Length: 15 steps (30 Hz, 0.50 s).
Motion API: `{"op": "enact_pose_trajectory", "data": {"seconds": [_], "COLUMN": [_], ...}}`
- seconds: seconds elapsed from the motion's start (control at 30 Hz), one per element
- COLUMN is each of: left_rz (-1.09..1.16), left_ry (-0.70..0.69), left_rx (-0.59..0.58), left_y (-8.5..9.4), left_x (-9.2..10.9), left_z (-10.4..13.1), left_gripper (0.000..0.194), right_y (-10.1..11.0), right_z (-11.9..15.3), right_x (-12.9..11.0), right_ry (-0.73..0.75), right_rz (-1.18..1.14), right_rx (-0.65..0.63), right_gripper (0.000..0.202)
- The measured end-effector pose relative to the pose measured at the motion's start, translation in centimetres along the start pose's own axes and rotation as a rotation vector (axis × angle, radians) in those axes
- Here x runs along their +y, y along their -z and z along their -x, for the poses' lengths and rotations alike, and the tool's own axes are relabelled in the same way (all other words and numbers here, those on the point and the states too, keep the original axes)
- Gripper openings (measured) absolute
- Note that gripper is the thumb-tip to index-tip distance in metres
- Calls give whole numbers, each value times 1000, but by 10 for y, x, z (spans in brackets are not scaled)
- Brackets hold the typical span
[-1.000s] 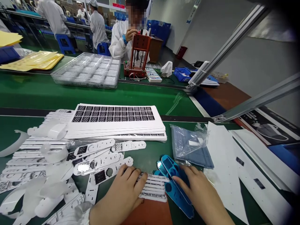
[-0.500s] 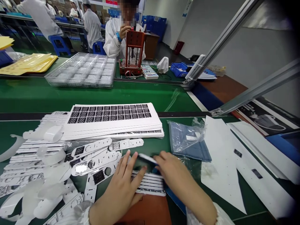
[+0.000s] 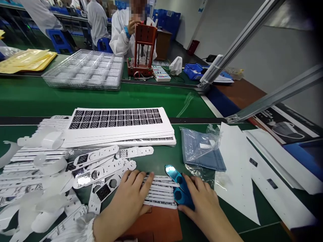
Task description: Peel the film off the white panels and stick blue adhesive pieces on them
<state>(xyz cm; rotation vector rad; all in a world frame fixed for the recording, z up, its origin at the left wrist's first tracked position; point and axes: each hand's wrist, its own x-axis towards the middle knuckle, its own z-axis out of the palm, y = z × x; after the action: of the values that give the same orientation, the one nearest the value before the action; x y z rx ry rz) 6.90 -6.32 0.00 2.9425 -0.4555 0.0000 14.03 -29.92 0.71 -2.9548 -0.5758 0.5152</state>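
Note:
A row of thin white strips stands packed together at the front centre, partly over a brown pad. My left hand lies at the row's left end, its fingers slightly spread and touching the strips. At the right end are glossy blue pieces with round holes. My right hand rests against their right side, thumb apart from the fingers. Left of my left hand, loose white strips with black patches overlap in a pile.
Behind the strips lies a stack of white printed sheets. A bagged blue cloth and white papers lie on the right. Curled translucent pieces cover the left. Across the table, a person sits behind a red press.
The thin piece that my right hand held above the row is no longer in its fingers. That hand has moved right and down beside the blue pieces, now uncovered. The view has tilted slightly downward.

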Motion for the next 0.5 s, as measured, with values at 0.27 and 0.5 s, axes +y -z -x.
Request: {"op": "enact_pose_trajectory", "data": {"seconds": [0.27,0.5], "left_rz": [11,26], "left_ry": [35,46], "left_rx": [-9,-7], "left_y": [-1,3], "left_x": [1,0], "left_z": [0,-3], "left_gripper": [79,69], "right_y": [19,25], "right_z": [-8,-21], "right_x": [5,6], "right_ry": [-20,33], "right_rz": [-33,-29], "right_rx": [10,58], "right_gripper": [9,21]}}
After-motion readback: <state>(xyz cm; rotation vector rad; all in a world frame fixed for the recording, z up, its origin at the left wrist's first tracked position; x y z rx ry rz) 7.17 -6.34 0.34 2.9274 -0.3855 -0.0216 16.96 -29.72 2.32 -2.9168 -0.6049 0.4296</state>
